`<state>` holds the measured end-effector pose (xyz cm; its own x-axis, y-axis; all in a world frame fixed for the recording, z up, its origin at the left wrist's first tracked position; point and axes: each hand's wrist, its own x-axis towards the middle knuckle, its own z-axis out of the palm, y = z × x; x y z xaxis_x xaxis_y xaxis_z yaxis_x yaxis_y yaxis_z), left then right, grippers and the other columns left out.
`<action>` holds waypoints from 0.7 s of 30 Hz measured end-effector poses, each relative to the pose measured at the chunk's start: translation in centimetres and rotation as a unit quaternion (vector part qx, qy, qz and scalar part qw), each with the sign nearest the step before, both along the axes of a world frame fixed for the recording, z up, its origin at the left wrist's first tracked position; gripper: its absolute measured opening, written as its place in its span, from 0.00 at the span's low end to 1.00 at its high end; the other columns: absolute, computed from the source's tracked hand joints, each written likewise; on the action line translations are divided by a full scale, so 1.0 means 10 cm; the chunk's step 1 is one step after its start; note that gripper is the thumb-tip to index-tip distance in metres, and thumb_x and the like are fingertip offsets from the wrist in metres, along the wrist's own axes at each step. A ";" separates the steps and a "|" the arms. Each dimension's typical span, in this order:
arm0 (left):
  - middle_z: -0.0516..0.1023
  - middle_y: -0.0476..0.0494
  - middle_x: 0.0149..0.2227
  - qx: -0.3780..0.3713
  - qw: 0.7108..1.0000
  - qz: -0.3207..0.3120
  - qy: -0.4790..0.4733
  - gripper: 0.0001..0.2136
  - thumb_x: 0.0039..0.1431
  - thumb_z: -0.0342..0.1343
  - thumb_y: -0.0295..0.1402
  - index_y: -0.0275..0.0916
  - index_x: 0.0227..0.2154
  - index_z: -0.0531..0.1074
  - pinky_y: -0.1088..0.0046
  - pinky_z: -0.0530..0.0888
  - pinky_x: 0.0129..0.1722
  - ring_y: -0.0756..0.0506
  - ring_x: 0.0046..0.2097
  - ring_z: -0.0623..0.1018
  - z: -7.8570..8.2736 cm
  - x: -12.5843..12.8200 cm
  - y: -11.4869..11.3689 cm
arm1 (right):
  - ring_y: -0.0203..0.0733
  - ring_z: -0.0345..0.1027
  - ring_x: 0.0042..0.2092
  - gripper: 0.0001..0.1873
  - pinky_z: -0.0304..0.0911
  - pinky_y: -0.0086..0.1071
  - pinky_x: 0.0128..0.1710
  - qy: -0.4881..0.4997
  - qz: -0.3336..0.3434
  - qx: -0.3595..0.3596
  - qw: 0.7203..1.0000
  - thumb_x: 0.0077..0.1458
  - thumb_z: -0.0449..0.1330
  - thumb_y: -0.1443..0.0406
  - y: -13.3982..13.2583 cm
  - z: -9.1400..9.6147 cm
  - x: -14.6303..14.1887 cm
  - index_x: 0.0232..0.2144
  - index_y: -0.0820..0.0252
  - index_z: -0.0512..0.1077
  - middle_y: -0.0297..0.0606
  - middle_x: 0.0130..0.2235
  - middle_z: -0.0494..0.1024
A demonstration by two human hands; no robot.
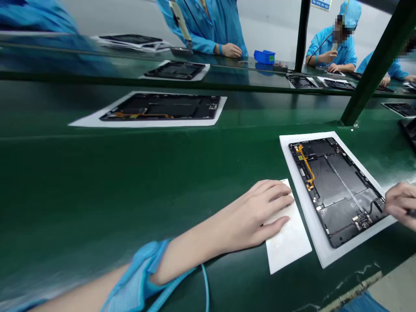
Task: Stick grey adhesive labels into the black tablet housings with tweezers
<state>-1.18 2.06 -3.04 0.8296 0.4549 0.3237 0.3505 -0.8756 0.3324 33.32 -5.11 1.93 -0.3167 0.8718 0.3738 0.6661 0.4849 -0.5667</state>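
My left hand (268, 212) lies palm down on a small white sheet (287, 249), its fingers stretched out over the paper. Just right of that sheet is an opened tablet housing (344, 177), resting on a larger white sheet (320, 249). Inside the housing are an orange flex cable (305, 167), a long grey ribbon cable (344, 184) and a small circuit board (362, 221). At the housing's right edge is my right hand (401, 203), cut off by the frame. Its fingers are curled round a dark thing, mostly hidden.
Another opened tablet housing (165, 106) lies on paper at the back. A green post (370, 65) rises behind the near tablet. Beyond the bench's rail, co-workers in blue sit or stand near more housings and a blue bin (264, 56). A blue cord (205, 286) trails from my left wrist.
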 end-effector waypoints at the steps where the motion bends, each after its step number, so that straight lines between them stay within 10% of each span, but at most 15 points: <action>1: 0.76 0.34 0.49 -0.001 1.000 0.007 0.005 0.15 0.71 0.42 0.36 0.34 0.48 0.71 0.60 0.69 0.56 0.39 0.55 0.72 0.01 0.01 -0.02 | 0.41 0.69 0.26 0.14 0.64 0.31 0.23 0.044 -0.009 -0.003 0.999 0.63 0.60 0.60 0.05 0.05 -0.10 0.26 0.56 0.78 0.39 0.29 0.76; 5: 0.64 0.27 0.63 -0.012 0.998 0.024 0.063 0.24 0.70 0.44 0.44 0.31 0.61 0.62 0.48 0.62 0.63 0.32 0.66 0.62 0.02 0.01 -0.12 | 0.38 0.68 0.24 0.32 0.66 0.27 0.22 0.189 0.010 -0.141 0.972 0.67 0.50 0.45 0.28 0.15 -0.65 0.23 0.60 0.76 0.38 0.25 0.73; 10: 0.45 0.21 0.69 -0.056 0.985 0.047 0.156 0.39 0.66 0.47 0.53 0.26 0.68 0.46 0.40 0.54 0.65 0.28 0.70 0.47 0.01 0.03 -0.24 | 0.39 0.73 0.28 0.22 0.70 0.27 0.28 0.149 0.191 -0.322 0.915 0.65 0.56 0.49 0.52 0.09 -1.22 0.28 0.59 0.68 0.35 0.28 0.73; 21: 0.49 0.20 0.68 -0.085 0.982 0.053 0.161 0.43 0.60 0.57 0.49 0.23 0.67 0.47 0.38 0.57 0.63 0.26 0.69 0.50 0.11 0.11 -0.27 | 0.42 0.74 0.25 0.09 0.72 0.31 0.24 0.163 0.173 -0.293 0.926 0.59 0.51 0.64 0.50 -0.22 -1.43 0.26 0.56 0.60 0.34 0.24 0.71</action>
